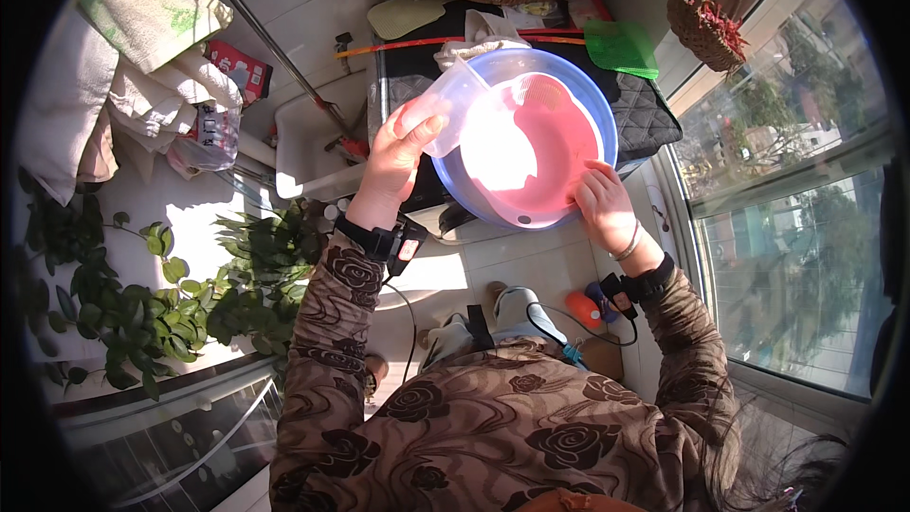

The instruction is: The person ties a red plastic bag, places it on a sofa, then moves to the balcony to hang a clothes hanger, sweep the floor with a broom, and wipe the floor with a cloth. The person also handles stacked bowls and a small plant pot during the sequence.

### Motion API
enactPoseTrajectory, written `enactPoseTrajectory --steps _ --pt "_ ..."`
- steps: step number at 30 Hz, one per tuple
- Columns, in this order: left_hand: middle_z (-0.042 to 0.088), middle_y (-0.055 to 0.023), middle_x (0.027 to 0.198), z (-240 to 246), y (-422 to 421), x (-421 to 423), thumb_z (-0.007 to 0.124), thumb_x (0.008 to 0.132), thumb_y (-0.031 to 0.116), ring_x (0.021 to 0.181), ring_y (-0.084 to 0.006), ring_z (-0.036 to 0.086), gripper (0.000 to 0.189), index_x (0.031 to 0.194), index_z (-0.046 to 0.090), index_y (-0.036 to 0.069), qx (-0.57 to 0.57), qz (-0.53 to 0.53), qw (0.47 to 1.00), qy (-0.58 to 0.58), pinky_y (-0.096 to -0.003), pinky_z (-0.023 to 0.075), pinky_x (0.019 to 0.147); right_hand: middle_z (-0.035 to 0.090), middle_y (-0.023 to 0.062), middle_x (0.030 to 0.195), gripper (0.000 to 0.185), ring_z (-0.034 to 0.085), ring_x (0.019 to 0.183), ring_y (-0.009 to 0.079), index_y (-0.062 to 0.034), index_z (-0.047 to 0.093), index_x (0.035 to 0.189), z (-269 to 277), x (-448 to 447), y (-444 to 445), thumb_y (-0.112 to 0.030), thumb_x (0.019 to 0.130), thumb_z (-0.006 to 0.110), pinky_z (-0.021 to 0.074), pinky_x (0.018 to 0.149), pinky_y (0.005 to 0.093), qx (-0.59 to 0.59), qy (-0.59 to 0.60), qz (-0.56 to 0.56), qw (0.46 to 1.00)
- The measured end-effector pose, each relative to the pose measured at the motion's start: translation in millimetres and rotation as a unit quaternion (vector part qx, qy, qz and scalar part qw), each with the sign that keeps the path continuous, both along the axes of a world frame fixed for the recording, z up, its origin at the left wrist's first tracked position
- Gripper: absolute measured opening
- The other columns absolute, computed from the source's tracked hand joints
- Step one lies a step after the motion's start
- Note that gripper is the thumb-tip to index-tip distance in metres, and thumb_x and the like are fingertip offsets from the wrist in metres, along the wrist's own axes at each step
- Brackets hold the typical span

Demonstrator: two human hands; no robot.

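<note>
My left hand (399, 153) grips a translucent plastic container (458, 103), tilted over the left side of the basins. A pink plastic basin (558, 139) with a slotted drain section at its far rim sits inside a larger blue plastic basin (606, 114). My right hand (606, 208) pinches the near right rim of the pink one. Bright sunlight washes out the left part of the pink basin, so whether anything lies in that part cannot be seen. Both wrists carry black straps with small cabled devices.
A black quilted cover (643, 117) lies under the basins, with a green mesh (622, 48) and a cloth (490, 32) behind. A white sink (298, 128) stands left. Leafy plants (170, 306) are lower left; a window (782, 263) lines the right.
</note>
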State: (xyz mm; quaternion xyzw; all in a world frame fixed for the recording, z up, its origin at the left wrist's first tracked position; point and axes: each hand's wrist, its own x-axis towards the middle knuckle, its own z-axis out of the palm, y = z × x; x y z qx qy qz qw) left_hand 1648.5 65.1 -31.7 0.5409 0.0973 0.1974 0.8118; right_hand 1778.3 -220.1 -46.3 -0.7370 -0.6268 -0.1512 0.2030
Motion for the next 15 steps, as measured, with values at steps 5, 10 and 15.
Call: enactPoseTrajectory --steps 5,10,15 --pt "0.061 -0.0115 0.116 -28.6 0.5 28.9 0.071 0.083 0.018 0.108 -0.0195 0.056 0.049 0.123 0.051 -0.003 -0.008 0.069 0.998 0.001 -0.0314 0.0421 0.095 0.059 0.0076 0.080 0.035 0.060 0.088 0.0285 -0.0065 0.054 0.074 -13.3 35.5 4.9 -0.016 0.053 0.081 0.0418 0.095 0.0426 0.016 0.173 0.013 0.985" --pt "0.057 -0.0175 0.123 -40.5 2.4 25.5 0.070 0.083 0.026 0.113 -0.0246 0.055 0.058 0.127 0.047 -0.006 -0.038 0.096 0.995 0.007 -0.0371 0.0428 0.099 0.058 0.0039 0.081 0.059 0.057 0.089 0.0246 -0.0068 0.060 0.082 0.3 57.7 4.8 -0.037 0.038 0.086 0.0345 0.102 0.0414 0.069 0.235 0.080 0.966" --pt "0.057 -0.0176 0.123 -39.0 -1.7 22.3 0.069 0.084 0.027 0.114 -0.0251 0.054 0.059 0.128 0.046 -0.006 -0.042 0.104 0.993 0.020 -0.0377 0.0421 0.100 0.058 0.0040 0.083 0.038 0.056 0.089 0.0240 -0.0053 0.066 0.085 6.8 58.4 1.8 -0.027 0.059 0.082 0.0342 0.097 0.0412 0.047 0.296 0.131 0.945"
